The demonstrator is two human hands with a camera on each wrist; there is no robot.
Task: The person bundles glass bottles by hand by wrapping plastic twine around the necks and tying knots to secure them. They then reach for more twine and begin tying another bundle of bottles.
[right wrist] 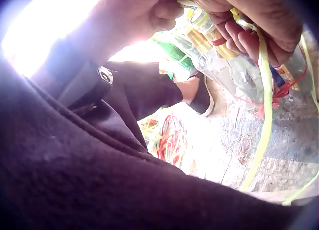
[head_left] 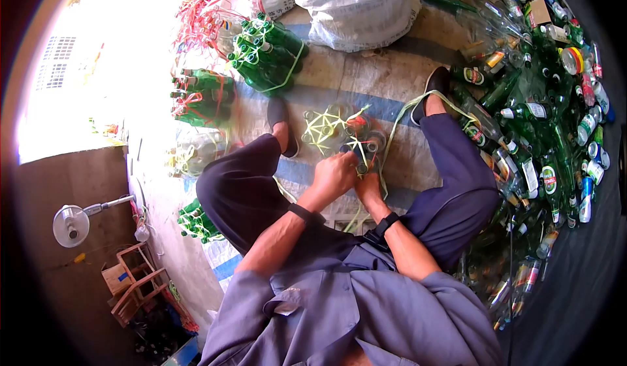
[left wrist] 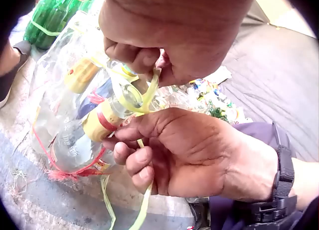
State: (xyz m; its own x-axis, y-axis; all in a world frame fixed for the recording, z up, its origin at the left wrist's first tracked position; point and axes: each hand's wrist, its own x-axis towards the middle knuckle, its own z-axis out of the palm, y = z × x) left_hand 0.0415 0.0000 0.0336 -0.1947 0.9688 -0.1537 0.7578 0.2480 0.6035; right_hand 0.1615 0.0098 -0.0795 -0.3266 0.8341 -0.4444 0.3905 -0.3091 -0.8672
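Clear glass bottles (head_left: pixel 326 127) (left wrist: pixel 67 145) (right wrist: pixel 234 73) stand bundled between the person's legs, some with yellow neck labels. Pale yellow-green strap crosses their necks, and red string circles them lower down. Above one bottle's mouth, the left hand (head_left: pixel 334 173) (left wrist: pixel 169 31) (right wrist: pixel 124 26) pinches the strap (left wrist: pixel 151 90) in curled fingers. Beside that neck, the right hand (head_left: pixel 369 188) (left wrist: pixel 187 153) (right wrist: pixel 266 21) holds strap between its bent fingers, and a loose length (right wrist: pixel 265 105) hangs from it. The left fingertips are partly hidden in the left wrist view.
Bundled green bottles (head_left: pixel 268 55) stand at the upper left, near tangled red string (head_left: pixel 196 13). A white sack (head_left: pixel 359 16) is beyond the feet. Loose bottles and cans (head_left: pixel 548 117) are heaped along the right. A fan (head_left: pixel 70 226) and wooden chair (head_left: pixel 138 281) are at the left.
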